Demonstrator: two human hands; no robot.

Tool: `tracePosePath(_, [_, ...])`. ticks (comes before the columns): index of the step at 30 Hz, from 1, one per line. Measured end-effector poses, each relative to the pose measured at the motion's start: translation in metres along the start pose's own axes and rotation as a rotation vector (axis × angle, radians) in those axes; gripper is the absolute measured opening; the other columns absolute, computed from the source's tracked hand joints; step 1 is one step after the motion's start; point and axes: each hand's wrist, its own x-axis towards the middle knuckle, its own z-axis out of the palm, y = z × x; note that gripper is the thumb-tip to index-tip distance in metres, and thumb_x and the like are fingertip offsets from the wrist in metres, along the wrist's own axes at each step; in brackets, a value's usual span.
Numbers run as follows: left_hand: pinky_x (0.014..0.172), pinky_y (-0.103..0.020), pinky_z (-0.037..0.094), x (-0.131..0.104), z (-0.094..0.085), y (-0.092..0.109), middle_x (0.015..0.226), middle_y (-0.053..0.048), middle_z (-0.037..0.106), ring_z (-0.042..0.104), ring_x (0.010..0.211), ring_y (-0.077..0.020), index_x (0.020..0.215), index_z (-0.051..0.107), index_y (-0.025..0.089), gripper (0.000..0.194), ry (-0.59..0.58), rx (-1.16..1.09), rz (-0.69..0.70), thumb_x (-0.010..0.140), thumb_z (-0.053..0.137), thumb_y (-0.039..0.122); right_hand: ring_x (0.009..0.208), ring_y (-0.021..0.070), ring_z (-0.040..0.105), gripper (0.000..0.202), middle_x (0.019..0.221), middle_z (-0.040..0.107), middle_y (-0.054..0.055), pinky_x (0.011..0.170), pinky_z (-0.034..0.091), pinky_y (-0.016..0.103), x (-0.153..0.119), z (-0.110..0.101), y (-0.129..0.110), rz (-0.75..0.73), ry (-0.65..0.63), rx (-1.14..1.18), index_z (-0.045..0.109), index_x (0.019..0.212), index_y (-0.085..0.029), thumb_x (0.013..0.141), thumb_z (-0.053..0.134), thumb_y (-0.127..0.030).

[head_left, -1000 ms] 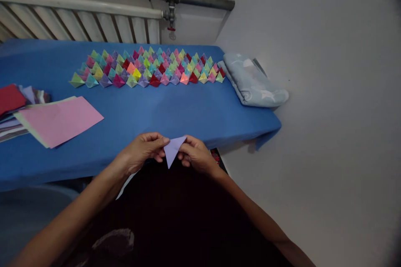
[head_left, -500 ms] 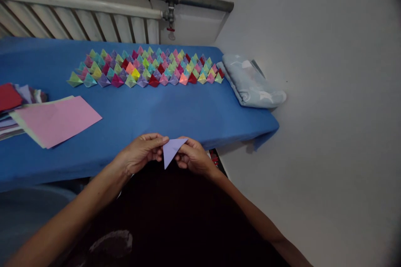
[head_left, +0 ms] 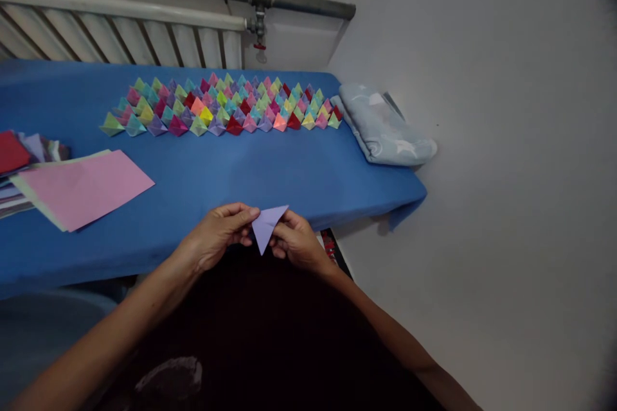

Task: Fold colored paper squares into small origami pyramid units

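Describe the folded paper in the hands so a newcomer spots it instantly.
Find the blue cloth, then look to its near edge, where the left hand and right hand meet. Pinched between their fingers is a small lavender folded paper, one corner pointing down. Unlike the rows of multicoloured folded pieces, it is held rather than standing on the cloth.

can't read any text, labels or numbers here tbh; there's a pale print [head_left: 187, 366] on my dark top [head_left: 270, 334] but no letters I can make out; those red marks [head_left: 330, 245] are too small to tell
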Motion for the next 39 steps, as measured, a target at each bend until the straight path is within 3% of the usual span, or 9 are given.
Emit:
tracePosePath(5, [0.051,-0.019,0.046,-0.002,0.001,0.001,0.055,0.005,0.056,0.052,0.051,-0.0069,0.062,0.066,0.017,0.039,0.061,0.046,0.051,0.054,0.089,0.046,0.043,0.0046,0.043,0.022,0.058,0.054,-0.008,0.037,0.031,0.017,-0.001,-0.001,0.003,-0.086,0.039,-0.087,0.063,0.090,-0.019,0.075,0.067,-0.034])
tracePosePath(12, [0.055,-0.021,0.046,-0.002,0.001,0.002,0.055,0.004,0.057,0.053,0.051,-0.0079,0.062,0.066,0.018,0.032,0.040,0.123,0.089,0.060,0.084,0.044,0.042,0.0047,0.040,0.018,0.053,0.051,-0.009,0.039,0.028,0.019,-0.001,0.001,-0.004,-0.094,0.066,-0.166,0.061,0.085,-0.020,0.078,0.064,-0.035])
tracePosePath(18, [0.055,-0.025,0.047,0.001,0.001,0.006,0.058,0.003,0.057,0.052,0.053,-0.0101,0.068,0.066,0.018,0.034,0.084,0.148,0.094,0.062,0.079,0.049,0.043,0.0056,0.040,0.025,0.055,0.051,-0.009,0.040,0.027,0.019,0.001,-0.002,-0.005,-0.044,-0.006,-0.117,0.060,0.090,-0.020,0.075,0.068,-0.038])
tracePosePath(20, [0.057,-0.025,0.048,-0.003,0.001,0.008,0.065,0.002,0.060,0.054,0.058,-0.0112,0.076,0.068,0.018,0.034,0.197,0.243,0.189,0.068,0.073,0.051,0.042,0.0058,0.038,0.019,0.053,0.050,-0.009,0.040,0.026,0.020,0.002,-0.003,-0.005,-0.069,0.074,-0.166,0.059,0.088,-0.020,0.077,0.063,-0.036])
tracePosePath(23, [0.061,-0.026,0.047,-0.013,0.004,0.008,0.072,0.002,0.063,0.056,0.063,-0.0125,0.082,0.067,0.020,0.028,0.344,0.522,0.449,0.076,0.065,0.048,0.046,0.0072,0.040,0.011,0.055,0.049,-0.008,0.045,0.030,0.021,0.005,-0.003,-0.008,-0.175,0.202,-0.291,0.058,0.081,-0.021,0.078,0.056,-0.031])
tracePosePath(28, [0.067,-0.030,0.051,-0.016,0.011,-0.004,0.081,0.000,0.065,0.063,0.072,-0.0162,0.088,0.063,0.022,0.015,0.201,0.935,0.754,0.077,0.062,0.031,0.060,0.0108,0.048,0.009,0.066,0.054,-0.004,0.058,0.039,0.023,0.008,0.004,-0.016,-0.383,0.260,-0.576,0.057,0.078,-0.021,0.079,0.051,-0.028])
tracePosePath(33, [0.069,-0.032,0.055,-0.001,0.008,-0.016,0.087,-0.004,0.069,0.067,0.076,-0.0187,0.096,0.057,0.020,0.014,0.342,1.089,0.871,0.083,0.059,0.026,0.061,0.0118,0.047,0.010,0.067,0.055,-0.003,0.058,0.036,0.024,0.010,0.008,-0.023,-0.512,0.242,-0.854,0.052,0.075,-0.022,0.083,0.048,-0.023])
tracePosePath(39, [0.069,-0.032,0.057,0.008,0.007,-0.022,0.094,-0.010,0.073,0.071,0.078,-0.0209,0.111,0.055,0.016,0.022,0.470,1.261,0.984,0.090,0.055,0.021,0.059,0.0118,0.043,0.018,0.065,0.051,-0.003,0.058,0.031,0.025,0.013,0.011,-0.028,-0.582,0.225,-0.990,0.044,0.071,-0.023,0.089,0.046,-0.024])
